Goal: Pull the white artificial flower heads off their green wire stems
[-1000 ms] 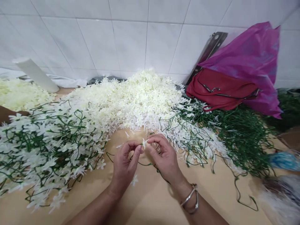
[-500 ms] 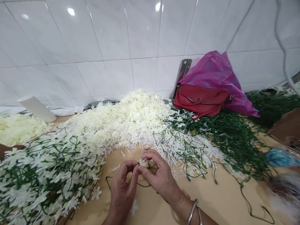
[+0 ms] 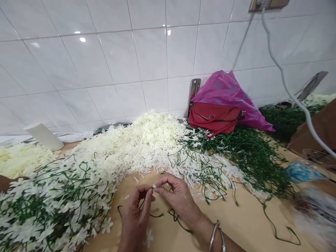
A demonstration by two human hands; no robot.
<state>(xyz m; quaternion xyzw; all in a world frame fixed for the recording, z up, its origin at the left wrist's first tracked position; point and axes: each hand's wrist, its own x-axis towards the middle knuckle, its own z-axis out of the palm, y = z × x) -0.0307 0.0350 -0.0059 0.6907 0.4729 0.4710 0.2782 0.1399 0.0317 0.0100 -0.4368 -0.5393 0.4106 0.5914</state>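
My left hand (image 3: pixel 137 214) is closed in a pinch, thumb against forefinger, on a thin green plastic stem (image 3: pixel 156 216) that trails below the fingers. My right hand (image 3: pixel 180 198), wearing bangles at the wrist, pinches a small white artificial flower piece (image 3: pixel 154 187) right at the left fingertips. Where the two parts meet is too small to make out. Under the right palm another green stem (image 3: pixel 181 224) lies on the tan surface (image 3: pixel 210 227). A loose white flower (image 3: pixel 148 238) lies beside my left wrist.
White flowers with green stems (image 3: pixel 60 203) are heaped at left, cream blossoms (image 3: pixel 154 133) behind. Green stems (image 3: pixel 252 157) pile up at right below a red handbag (image 3: pixel 212 117) and purple plastic bag (image 3: pixel 225 91). A cable (image 3: pixel 282 75) hangs at right. A white roll (image 3: pixel 44 136) leans at left.
The view has tilted up and swung right, showing more wall and a socket. Less of the white flower shows between my fingertips, and my hands stay close together.
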